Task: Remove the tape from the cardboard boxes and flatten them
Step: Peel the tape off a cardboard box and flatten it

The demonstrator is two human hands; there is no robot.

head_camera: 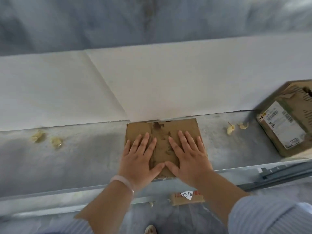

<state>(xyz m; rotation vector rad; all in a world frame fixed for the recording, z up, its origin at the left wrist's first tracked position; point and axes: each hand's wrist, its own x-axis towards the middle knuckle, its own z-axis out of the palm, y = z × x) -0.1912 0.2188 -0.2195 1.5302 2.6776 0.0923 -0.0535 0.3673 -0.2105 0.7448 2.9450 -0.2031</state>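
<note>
A flat brown cardboard box [170,130] lies on the grey table surface, its top torn where tape came off. My left hand [138,157] and my right hand [190,154] press palm-down on it with fingers spread and thumbs touching. A second cardboard box [290,119], still box-shaped with white shipping labels, stands at the right edge. Crumpled bits of yellowish tape [56,142] lie to the left, and more tape scraps [231,129] lie to the right.
A white sheet or board [152,81] covers the far half of the table. The table's metal front edge [84,193] runs across below my wrists. A piece of cardboard with a handwritten white label [186,197] lies lower down, beyond the edge.
</note>
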